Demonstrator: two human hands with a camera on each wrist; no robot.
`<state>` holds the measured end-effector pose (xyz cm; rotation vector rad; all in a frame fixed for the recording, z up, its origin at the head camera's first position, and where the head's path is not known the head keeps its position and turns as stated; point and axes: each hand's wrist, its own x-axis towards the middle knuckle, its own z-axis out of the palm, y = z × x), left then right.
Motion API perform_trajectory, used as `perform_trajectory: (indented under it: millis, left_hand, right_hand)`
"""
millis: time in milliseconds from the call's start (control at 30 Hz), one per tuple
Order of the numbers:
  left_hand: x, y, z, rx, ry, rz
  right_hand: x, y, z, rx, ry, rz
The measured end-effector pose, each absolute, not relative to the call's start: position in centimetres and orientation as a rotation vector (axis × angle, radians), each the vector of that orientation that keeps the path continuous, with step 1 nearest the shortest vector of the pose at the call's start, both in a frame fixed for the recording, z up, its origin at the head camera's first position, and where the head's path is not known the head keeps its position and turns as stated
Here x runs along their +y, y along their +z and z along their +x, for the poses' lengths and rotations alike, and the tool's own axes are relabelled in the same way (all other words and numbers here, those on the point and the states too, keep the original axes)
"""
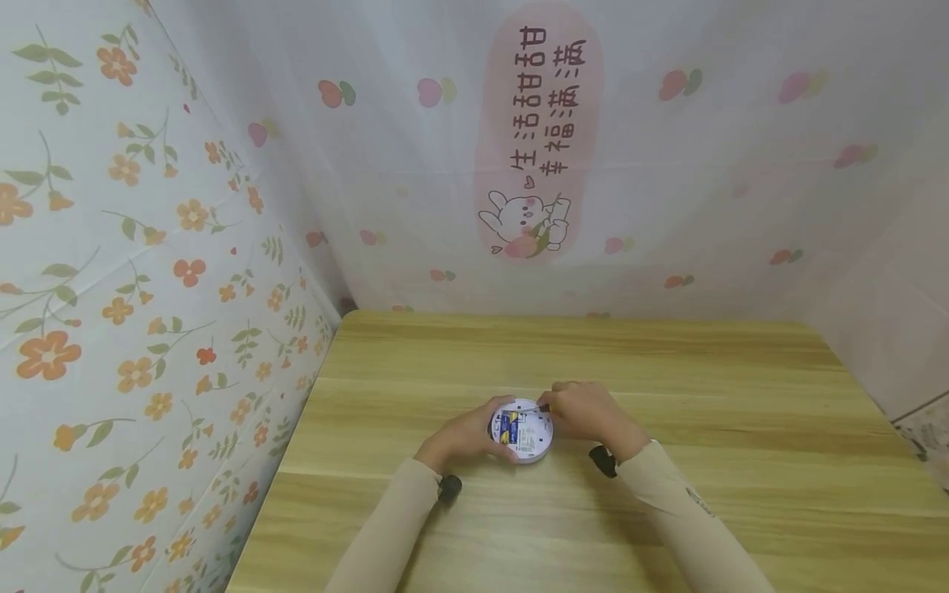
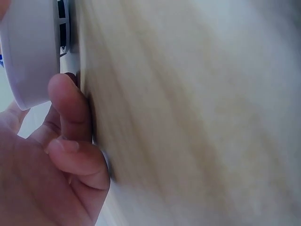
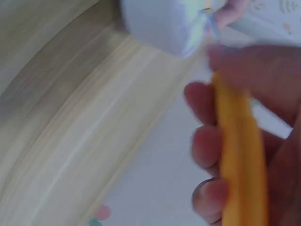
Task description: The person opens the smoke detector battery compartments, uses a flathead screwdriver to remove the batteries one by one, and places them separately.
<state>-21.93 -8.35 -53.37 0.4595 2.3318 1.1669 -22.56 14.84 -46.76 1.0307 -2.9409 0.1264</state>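
Observation:
A round white device (image 1: pixel 528 436) with a blue and yellow battery in its back lies on the wooden table (image 1: pixel 704 461). My left hand (image 1: pixel 469 435) grips its left rim; in the left wrist view the curled fingers (image 2: pixel 68 117) sit beside the device's white edge (image 2: pixel 28 56). My right hand (image 1: pixel 586 412) is at the device's right side and holds a yellow-handled tool (image 3: pixel 237 160). The tool's thin dark tip (image 1: pixel 544 407) touches the device's top edge. The right wrist view is blurred, with the device (image 3: pixel 160 23) above the fingers (image 3: pixel 207 150).
A floral-print sheet (image 1: pixel 133 288) walls the left side. A white sheet with a pink sign and a rabbit drawing (image 1: pixel 534 140) hangs behind the table. The table's left edge (image 1: pixel 296 428) lies close to my left forearm.

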Motion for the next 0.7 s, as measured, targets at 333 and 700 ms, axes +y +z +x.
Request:
perform_trajectory:
  millis: [333, 700]
  left_hand:
    - [-8.34, -53.18, -21.85, 2.323, 1.17, 0.443]
    - [-8.24, -53.14, -21.93, 2.328, 1.149, 0.435]
  right_hand:
    - [14.36, -46.14, -21.84, -2.933, -0.023, 0.998]
    - [14.99, -46.87, -22.03, -2.881, 0.052, 0.971]
